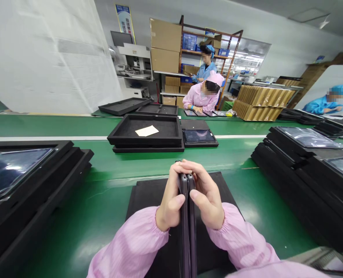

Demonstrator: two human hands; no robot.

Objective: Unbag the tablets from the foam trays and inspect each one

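Two thin dark tablets, the left tablet (pixel 184 227) and the right tablet (pixel 192 231), stand on edge side by side, pressed together and seen edge-on. My left hand (pixel 170 202) is closed around the far end of the left one, thumb on its side. From the other side my right hand (pixel 207 199) grips the right one in the same way. The fingertips of both hands meet over the top. Beneath them a black foam mat (pixel 141 199) lies on the green table (pixel 107 220). The tablets' screens are turned out of sight.
Stacked black foam trays holding film-covered tablets flank me, a left stack (pixel 58 154) and a right stack (pixel 278 154). Ahead are a black tray (pixel 119 133) with a paper slip (pixel 147 131) and a tablet in foam (pixel 198 136). Co-workers sit and stand beyond, beside cardboard dividers (pixel 261 102).
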